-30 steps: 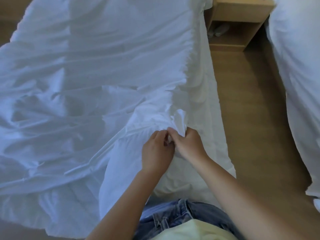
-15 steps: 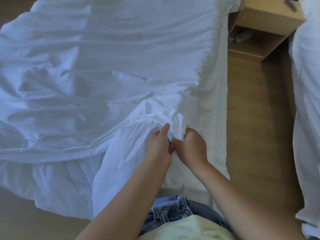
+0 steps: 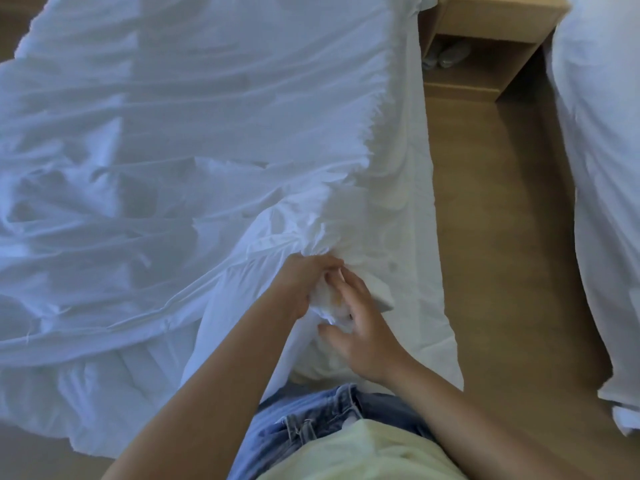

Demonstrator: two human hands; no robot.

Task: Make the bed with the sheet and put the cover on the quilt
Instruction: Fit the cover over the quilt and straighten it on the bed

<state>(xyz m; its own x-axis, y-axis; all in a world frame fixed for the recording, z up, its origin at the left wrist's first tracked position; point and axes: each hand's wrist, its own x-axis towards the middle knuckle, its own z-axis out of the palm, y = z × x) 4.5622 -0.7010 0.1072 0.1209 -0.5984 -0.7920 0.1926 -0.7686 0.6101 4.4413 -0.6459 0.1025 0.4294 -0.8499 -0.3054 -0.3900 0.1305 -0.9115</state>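
1. A bunched corner of the white cover (image 3: 194, 140) is gripped in the left hand (image 3: 304, 289), with the fingers curled round the wad.
2. The right hand (image 3: 362, 329) is held loosely spread, fingers fairly straight and thumb apart, and is laid against the same wad from the near side.
3. The cover is spread over the bed to the left, rumpled into long creases that are gathered toward the hands; its near edge is draped off the bed.
4. A smoother white sheet (image 3: 401, 202) is seen on the mattress along the right side.
5. A wooden floor (image 3: 502, 254) is shown to the right.
6. A wooden nightstand (image 3: 485, 36) with an open shelf is placed between this bed and a second bed (image 3: 606, 168) covered in white.
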